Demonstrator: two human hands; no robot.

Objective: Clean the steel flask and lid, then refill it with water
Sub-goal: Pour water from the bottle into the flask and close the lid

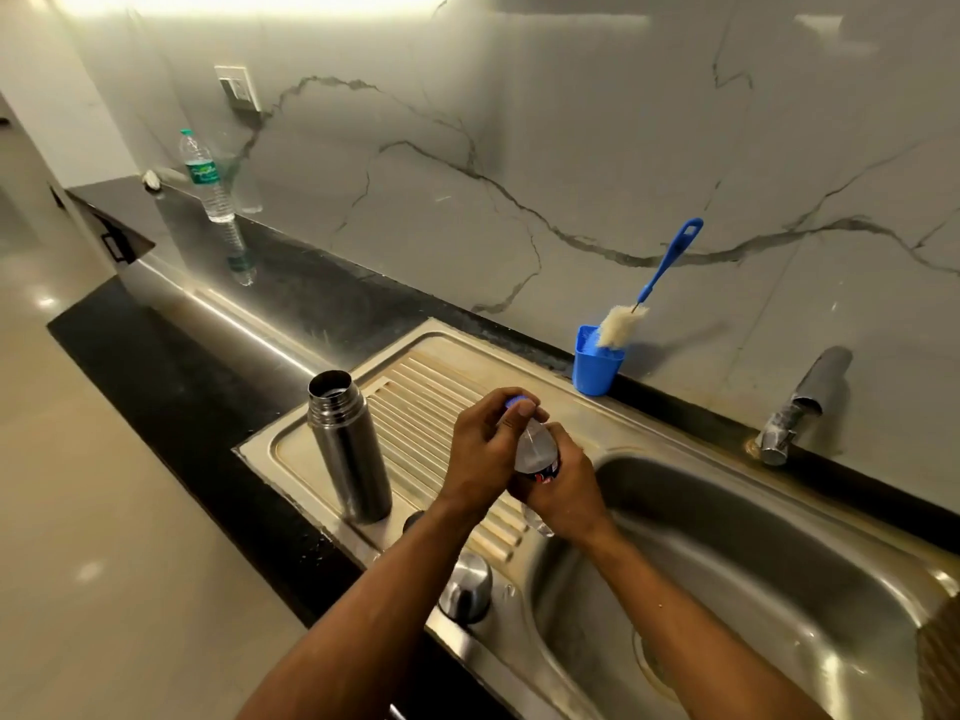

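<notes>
The steel flask (347,446) stands upright and uncapped at the left end of the sink's ribbed drainboard (415,387). Its rounded steel lid (466,586) sits on the sink's front rim, below my left forearm. Over the drainboard's right end I hold a clear plastic water bottle (536,452). My right hand (558,491) grips the bottle's body. My left hand (485,449) pinches its blue cap (514,401) with fingers and thumb.
A blue cup (595,368) holding a blue-handled bottle brush (652,288) stands at the back of the drainboard by the marble wall. The steel basin (753,563) lies to the right, with a tap (802,405) behind it. Another plastic bottle (205,176) stands far left on the black counter.
</notes>
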